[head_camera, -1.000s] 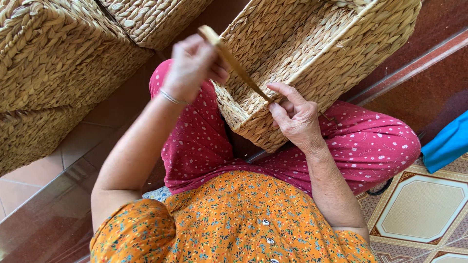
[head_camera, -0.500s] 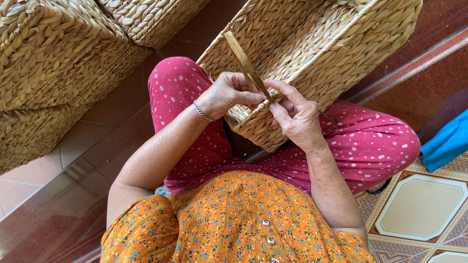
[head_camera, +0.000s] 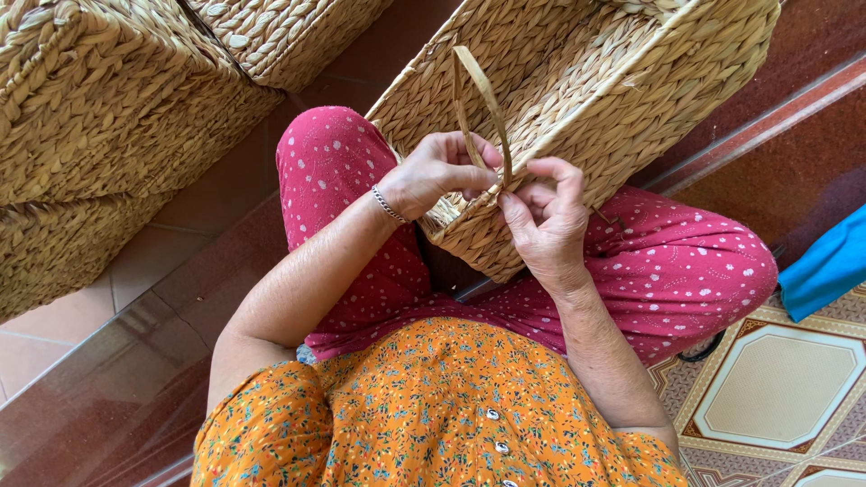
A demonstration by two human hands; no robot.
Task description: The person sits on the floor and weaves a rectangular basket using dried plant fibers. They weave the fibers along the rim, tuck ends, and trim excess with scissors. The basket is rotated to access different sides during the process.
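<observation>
A woven straw basket (head_camera: 622, 108) rests tilted on my lap, its open side facing me. A flat straw strand (head_camera: 487, 99) rises from the near rim and bends over in a narrow loop. My left hand (head_camera: 433, 176), with a thin bracelet on the wrist, pinches the strand at the rim. My right hand (head_camera: 546, 221) pinches the same strand just beside it, with its fingers pressed against the basket's edge. The two hands touch at the fingertips.
Two more woven baskets stand at the left (head_camera: 99, 108) and top middle (head_camera: 289, 36). My legs in red dotted trousers (head_camera: 667, 271) lie under the basket. A blue cloth (head_camera: 830, 266) lies at the right edge. A raised floor ledge (head_camera: 767, 117) runs behind.
My left hand has come down from a raised pull to the basket rim. The strand, stretched straight before, now stands in a loop. The right hand has stayed at the rim.
</observation>
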